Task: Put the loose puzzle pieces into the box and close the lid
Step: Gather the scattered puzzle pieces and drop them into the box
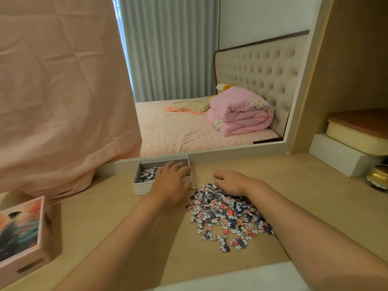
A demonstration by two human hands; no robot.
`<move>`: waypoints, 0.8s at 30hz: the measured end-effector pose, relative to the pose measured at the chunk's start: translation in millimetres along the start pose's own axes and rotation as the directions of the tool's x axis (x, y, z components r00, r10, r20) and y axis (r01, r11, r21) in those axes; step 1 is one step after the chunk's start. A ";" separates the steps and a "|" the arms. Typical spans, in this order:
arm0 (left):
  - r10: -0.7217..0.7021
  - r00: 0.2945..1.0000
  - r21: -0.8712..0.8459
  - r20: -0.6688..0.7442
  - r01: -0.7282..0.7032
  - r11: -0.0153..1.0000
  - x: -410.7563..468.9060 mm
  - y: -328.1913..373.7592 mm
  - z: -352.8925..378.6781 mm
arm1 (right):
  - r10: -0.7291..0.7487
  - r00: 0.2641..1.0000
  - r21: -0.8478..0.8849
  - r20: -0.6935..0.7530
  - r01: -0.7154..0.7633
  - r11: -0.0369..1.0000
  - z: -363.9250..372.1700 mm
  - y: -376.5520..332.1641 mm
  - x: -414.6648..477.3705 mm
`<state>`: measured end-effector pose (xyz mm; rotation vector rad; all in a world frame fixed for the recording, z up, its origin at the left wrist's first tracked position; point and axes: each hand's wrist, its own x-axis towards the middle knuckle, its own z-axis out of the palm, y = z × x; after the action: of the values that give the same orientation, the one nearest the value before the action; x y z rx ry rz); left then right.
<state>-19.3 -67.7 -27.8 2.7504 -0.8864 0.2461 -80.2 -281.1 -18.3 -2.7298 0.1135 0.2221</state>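
Near left, the printed lid lies apart, leaving the box free for filling. The loose puzzle pieces form one heap at centre right. The right hand rests palm down on the heap's far edge, fingers loosely curved and gripping nothing, probably to rake pieces. The left hand reaches over the open box, fingers extended and slack above pieces already inside, suggesting a release. The pale wooden surface ends at a mirror, half draped in pink cloth, reflecting a bed.
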 end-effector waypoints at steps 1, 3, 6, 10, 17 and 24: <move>-0.016 0.998 0.010 0.056 0.016 1.000 -0.2 -7.6 3.4 | -0.015 1.000 0.010 -0.015 0.015 1.000 2.1 -1.2 -0.5; 0.003 0.996 -0.023 0.087 -0.001 1.000 -0.2 -15.5 8.3 | -0.046 0.997 0.038 -0.057 0.048 0.998 5.1 -2.4 -2.1; 0.033 0.999 -0.157 0.042 -0.026 0.987 2.0 -8.9 4.9 | -0.053 0.992 0.111 -0.116 0.066 0.992 1.6 -4.4 -4.6; 0.047 0.993 -0.232 0.107 -0.020 0.972 8.6 2.1 -0.8 | -0.006 0.986 0.191 -0.166 0.038 0.981 -3.0 -12.1 -1.0; 0.063 0.998 -0.266 0.026 -0.054 0.962 4.9 -7.6 -8.2 | -0.167 0.981 -0.003 -0.093 0.168 0.986 14.4 -25.1 5.6; 0.057 0.998 -0.294 -0.028 -0.063 0.954 -0.5 -11.3 -6.5 | -0.034 0.969 0.095 -0.244 0.058 0.994 -1.1 -3.8 2.8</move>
<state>-13.6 -56.8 -23.7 2.4449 -0.9207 0.1368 -76.9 -278.1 -16.3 -2.6435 0.1250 -0.1277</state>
